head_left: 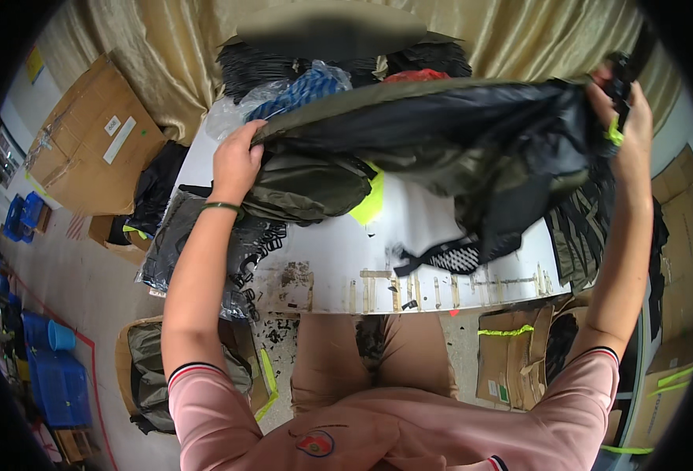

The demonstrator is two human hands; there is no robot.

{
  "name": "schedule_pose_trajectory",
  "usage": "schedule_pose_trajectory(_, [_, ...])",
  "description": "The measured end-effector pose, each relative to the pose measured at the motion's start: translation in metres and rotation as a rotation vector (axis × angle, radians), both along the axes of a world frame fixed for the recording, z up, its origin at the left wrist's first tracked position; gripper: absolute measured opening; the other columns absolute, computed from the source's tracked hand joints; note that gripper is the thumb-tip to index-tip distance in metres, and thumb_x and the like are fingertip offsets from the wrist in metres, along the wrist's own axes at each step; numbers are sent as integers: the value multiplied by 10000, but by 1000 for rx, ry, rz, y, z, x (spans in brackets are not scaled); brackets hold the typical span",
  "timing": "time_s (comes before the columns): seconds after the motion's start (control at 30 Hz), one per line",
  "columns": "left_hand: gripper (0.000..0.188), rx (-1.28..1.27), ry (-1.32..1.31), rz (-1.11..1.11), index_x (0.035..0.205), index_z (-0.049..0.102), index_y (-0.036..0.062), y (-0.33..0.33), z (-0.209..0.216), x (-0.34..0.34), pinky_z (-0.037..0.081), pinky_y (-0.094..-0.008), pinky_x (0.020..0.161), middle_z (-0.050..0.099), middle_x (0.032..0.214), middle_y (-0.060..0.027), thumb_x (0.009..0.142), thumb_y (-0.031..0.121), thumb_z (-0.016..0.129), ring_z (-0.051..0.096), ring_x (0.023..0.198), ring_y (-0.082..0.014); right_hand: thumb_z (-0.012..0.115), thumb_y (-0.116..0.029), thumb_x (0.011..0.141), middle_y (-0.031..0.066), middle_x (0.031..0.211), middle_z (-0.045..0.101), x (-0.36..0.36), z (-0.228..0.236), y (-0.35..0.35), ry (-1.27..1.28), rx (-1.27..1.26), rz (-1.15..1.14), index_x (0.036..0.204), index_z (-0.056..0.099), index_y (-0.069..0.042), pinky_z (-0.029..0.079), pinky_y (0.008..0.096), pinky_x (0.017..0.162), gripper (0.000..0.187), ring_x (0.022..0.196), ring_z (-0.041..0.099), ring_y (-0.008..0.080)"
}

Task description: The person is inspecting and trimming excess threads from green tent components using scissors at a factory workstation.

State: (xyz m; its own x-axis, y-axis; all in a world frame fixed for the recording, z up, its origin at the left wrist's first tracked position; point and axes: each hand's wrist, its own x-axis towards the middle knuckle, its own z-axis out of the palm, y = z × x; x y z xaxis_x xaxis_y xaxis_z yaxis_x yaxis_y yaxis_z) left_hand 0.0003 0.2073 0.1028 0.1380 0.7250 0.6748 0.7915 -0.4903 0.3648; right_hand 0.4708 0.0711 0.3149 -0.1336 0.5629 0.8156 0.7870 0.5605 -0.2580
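A large piece of dark olive and black fabric (417,118) is stretched between my two hands above the white table. My left hand (237,163) is closed on its left end, fingers over the upper edge. My right hand (633,122), raised at the far right, grips the other end, where black straps and a neon yellow tab show. A black mesh piece (452,259) hangs from the fabric toward the table's front. Below the left end a bulging olive part and a neon yellow patch (368,196) are seen. Motion blurs the right side; the item's kind cannot be made out.
The white table (346,286) has tape strips along its front. Clear plastic bags (178,243) lie at its left, folded dark fabric (582,235) at its right. Blue wrapped material (303,88) and dark stacks stand behind. Cardboard boxes (95,141) flank the table; an open box (511,357) sits below.
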Motion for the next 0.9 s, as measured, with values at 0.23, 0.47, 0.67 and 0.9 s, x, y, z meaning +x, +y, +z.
schedule_pose_trajectory(0.23, [507,128,345,-263,1116,679,130,-190,36,10,471,-379,754,588,936,-94,662,-65,561,576,850,-283,503,-301,961,-28,786,526,114,-65,-154,418,-452,-16,960,558,-67,432,217,650,240,702,525,86])
schedule_pose_trajectory(0.47, [436,-1041,739,-554,1119,660,102,-327,-28,-10,490,-395,782,613,946,-96,689,100,734,585,913,-333,685,-111,863,50,834,662,65,-247,-250,105,-1563,390,886,620,-39,530,263,682,99,780,631,115])
schedule_pose_trajectory(0.67, [366,-834,216,-657,1105,626,41,-323,-52,17,480,-413,853,619,1009,-162,775,160,729,589,974,-362,676,21,835,42,904,657,28,-313,-225,805,-1076,161,951,551,-18,524,250,739,175,828,628,98])
schedule_pose_trajectory(0.9, [324,-419,301,-395,1062,642,41,-252,-100,44,430,-416,915,609,1013,-138,776,167,728,556,1027,-334,707,10,709,187,916,590,16,-355,-168,88,-818,-104,961,519,-29,475,407,759,317,891,593,385])
